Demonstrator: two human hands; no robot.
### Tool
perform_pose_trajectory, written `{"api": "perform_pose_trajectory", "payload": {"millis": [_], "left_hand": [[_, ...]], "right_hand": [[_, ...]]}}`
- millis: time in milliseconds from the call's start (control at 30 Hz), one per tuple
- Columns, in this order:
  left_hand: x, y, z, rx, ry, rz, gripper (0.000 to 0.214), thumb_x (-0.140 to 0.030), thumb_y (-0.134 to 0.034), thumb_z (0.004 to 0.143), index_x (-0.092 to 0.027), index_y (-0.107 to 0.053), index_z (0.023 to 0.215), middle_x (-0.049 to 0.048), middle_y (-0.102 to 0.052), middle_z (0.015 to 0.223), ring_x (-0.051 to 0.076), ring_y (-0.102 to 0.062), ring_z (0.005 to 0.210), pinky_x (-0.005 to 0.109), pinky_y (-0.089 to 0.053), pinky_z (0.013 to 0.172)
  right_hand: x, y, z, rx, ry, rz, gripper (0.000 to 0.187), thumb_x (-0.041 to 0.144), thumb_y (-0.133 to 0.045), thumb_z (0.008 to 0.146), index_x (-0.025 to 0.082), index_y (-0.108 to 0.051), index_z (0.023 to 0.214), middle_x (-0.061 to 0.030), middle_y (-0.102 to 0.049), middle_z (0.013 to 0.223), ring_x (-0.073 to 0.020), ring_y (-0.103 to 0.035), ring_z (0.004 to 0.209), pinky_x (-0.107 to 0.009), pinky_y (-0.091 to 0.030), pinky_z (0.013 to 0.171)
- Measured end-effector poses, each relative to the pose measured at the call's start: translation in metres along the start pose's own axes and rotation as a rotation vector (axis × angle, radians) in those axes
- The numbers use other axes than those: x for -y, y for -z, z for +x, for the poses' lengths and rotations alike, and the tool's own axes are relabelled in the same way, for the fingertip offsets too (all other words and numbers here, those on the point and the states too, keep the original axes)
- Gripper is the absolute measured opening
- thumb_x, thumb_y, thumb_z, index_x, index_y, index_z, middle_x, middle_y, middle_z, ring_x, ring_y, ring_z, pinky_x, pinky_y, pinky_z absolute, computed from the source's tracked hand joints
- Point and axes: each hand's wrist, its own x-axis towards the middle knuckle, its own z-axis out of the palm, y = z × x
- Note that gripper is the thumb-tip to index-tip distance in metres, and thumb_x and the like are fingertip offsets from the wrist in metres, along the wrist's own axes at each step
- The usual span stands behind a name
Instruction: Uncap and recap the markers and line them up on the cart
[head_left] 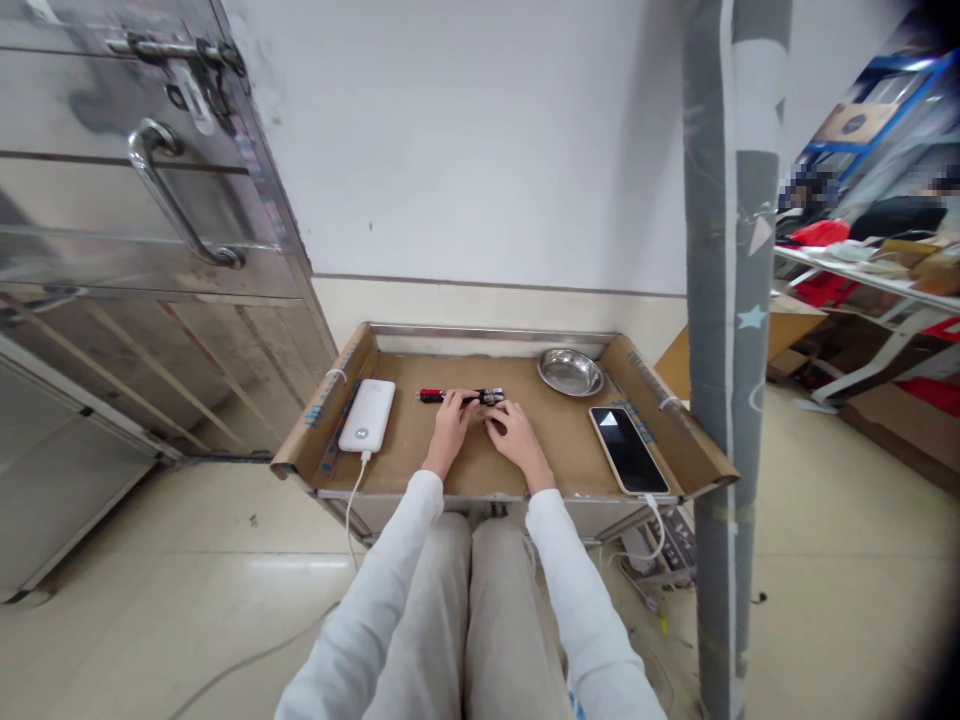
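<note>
A slim red and black tool lies across the far middle of a cardboard-lined tray table. My left hand rests over its middle with fingers curled onto it. My right hand sits beside the tool's silver-tipped end, fingers bent toward it. Whether either hand truly grips it is hard to see. Both sleeves are white.
A white power bank with a cable lies at the tray's left. A phone lies at the right, a steel bowl at the far right corner. A grey pole stands right; a steel cabinet stands left.
</note>
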Motion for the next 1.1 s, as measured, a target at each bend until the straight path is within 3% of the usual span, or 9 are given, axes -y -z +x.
{"api": "perform_pose_trajectory", "payload": {"millis": [200,433,633,767,867,1100], "left_hand": [[0.008,-0.004,0.001,0.119,-0.006,0.039,0.010,-0.020,-0.049,0.091,-0.020,-0.057,0.097,0.0035,-0.061,0.096,0.014,-0.059,0.091,0.027,-0.046,0.084],[0.014,-0.006,0.004,0.213,-0.061,0.222,0.010,-0.015,-0.050,0.088,-0.019,-0.059,0.089,0.0033,-0.062,0.090,0.018,-0.054,0.092,0.034,-0.042,0.089],[0.011,-0.006,0.000,0.141,-0.105,0.359,0.016,-0.014,-0.045,0.089,-0.020,-0.059,0.093,0.0052,-0.058,0.097,0.020,-0.048,0.097,0.039,-0.038,0.096],[0.010,-0.008,-0.005,0.237,-0.128,0.419,0.009,-0.019,-0.051,0.087,-0.019,-0.058,0.093,0.0055,-0.057,0.095,0.022,-0.048,0.095,0.040,-0.040,0.092],[0.010,-0.010,-0.006,0.276,-0.114,0.454,0.007,-0.020,-0.052,0.087,-0.018,-0.057,0.090,0.0055,-0.056,0.091,0.022,-0.049,0.093,0.041,-0.041,0.090],[0.013,-0.011,-0.003,0.244,-0.027,0.372,0.009,-0.017,-0.049,0.089,-0.017,-0.057,0.091,0.0057,-0.053,0.092,0.020,-0.054,0.091,0.038,-0.045,0.087]], "right_hand": [[-0.004,0.001,-0.002,-0.140,-0.093,0.066,0.030,0.007,-0.039,0.083,0.022,-0.063,0.092,-0.0055,-0.058,0.093,-0.0194,-0.052,0.092,-0.033,-0.043,0.087],[-0.006,-0.004,-0.001,-0.067,-0.089,-0.032,0.023,0.013,-0.046,0.082,0.021,-0.060,0.099,-0.0062,-0.056,0.098,-0.0209,-0.049,0.094,-0.034,-0.041,0.088],[-0.010,-0.009,-0.001,-0.031,-0.133,-0.117,0.017,0.018,-0.052,0.081,0.020,-0.058,0.096,-0.0066,-0.056,0.101,-0.0217,-0.048,0.095,-0.035,-0.039,0.087],[-0.013,-0.011,-0.001,-0.039,-0.173,-0.185,0.012,0.018,-0.049,0.083,0.021,-0.058,0.091,-0.0064,-0.056,0.096,-0.0216,-0.049,0.093,-0.034,-0.038,0.084],[-0.014,-0.011,-0.001,-0.057,-0.185,-0.222,0.012,0.020,-0.048,0.084,0.020,-0.058,0.091,-0.0064,-0.057,0.095,-0.0216,-0.049,0.092,-0.033,-0.037,0.083],[-0.014,-0.009,0.002,-0.056,-0.123,-0.175,0.016,0.016,-0.043,0.088,0.019,-0.056,0.096,-0.0063,-0.060,0.094,-0.0207,-0.051,0.092,-0.032,-0.037,0.083]]}}
